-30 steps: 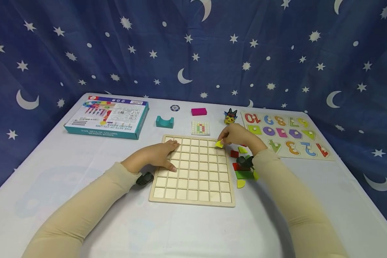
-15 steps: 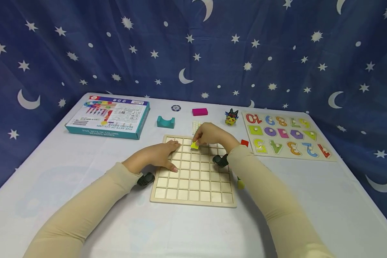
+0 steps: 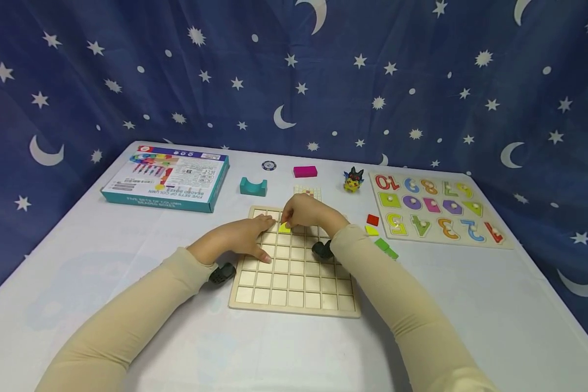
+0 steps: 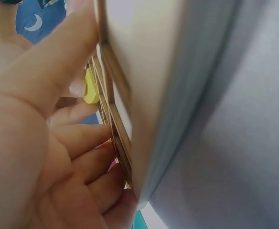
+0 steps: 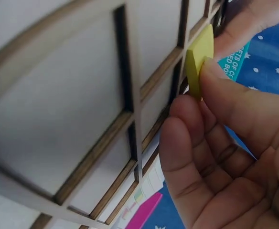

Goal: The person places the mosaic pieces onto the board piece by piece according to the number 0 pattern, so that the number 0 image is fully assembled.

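Note:
A wooden grid board (image 3: 296, 283) with raised square cells lies flat on the table. My left hand (image 3: 237, 237) rests on its left edge, fingers spread and straight. Over the far left cells, my right hand (image 3: 306, 211) pinches a yellow tile (image 3: 285, 228) between thumb and fingers. The right wrist view shows this yellow tile (image 5: 200, 55) tilted at the board's grid; whether it touches a cell I cannot tell. Right of the board lie a red tile (image 3: 373, 220), another yellow tile (image 3: 372, 231) and green tiles (image 3: 386, 248). My right forearm hides the rest of that side.
A pattern card (image 3: 313, 191) lies behind the board, partly covered by my right hand. Farther back are a teal arch block (image 3: 253, 187), a pink block (image 3: 305, 172), a round chip (image 3: 269, 165) and a small figurine (image 3: 353, 179). A box (image 3: 166, 177) sits left, a number puzzle (image 3: 441, 209) right.
My right hand has carried the yellow tile leftward from the board's far right corner to its far left cells. The left hand has stayed on the board's edge.

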### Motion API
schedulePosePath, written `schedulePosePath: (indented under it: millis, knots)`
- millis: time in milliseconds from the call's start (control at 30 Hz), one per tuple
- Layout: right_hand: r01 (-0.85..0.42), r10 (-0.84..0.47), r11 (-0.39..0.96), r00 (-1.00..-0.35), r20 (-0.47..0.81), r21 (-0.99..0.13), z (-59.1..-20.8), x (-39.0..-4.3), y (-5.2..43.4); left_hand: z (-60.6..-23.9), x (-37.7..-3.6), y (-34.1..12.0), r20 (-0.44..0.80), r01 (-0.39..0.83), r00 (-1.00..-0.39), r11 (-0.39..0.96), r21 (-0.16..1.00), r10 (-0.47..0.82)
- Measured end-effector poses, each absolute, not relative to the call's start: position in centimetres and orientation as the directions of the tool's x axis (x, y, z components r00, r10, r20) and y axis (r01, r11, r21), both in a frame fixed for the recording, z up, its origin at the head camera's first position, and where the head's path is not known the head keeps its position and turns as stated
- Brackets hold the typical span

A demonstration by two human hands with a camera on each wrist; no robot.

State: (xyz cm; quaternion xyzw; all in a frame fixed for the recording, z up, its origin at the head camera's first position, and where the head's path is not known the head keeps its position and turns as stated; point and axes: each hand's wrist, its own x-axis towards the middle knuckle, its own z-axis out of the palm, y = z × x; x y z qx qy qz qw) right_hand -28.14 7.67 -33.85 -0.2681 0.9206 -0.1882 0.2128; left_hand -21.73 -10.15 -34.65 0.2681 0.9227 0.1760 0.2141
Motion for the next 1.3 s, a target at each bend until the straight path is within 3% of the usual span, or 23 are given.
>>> schedulePosePath:
  millis: [433, 900, 1300]
  knots:
    - [-0.430, -0.587, 0.769, -0.768, -0.256, -0.472, -33.4, -27.8, 9.0, -34.5, -21.7, -10.2, -0.310, 0.413, -0.766, 0.801, 0.432, 0.563]
    - [-0.350, -0.482, 0.840, -0.831, -0.277, -0.414, -32.0, -27.2, 18.6, -34.7, -21.6, -10.0, -0.312, 0.407, -0.767, 0.801, 0.438, 0.560]
    - [-0.203, -0.359, 0.885, -0.871, -0.336, -0.420, -33.6, -27.2, 24.3, -35.0, -21.9, -10.0, -0.318, 0.403, -0.767, 0.804, 0.438, 0.558]
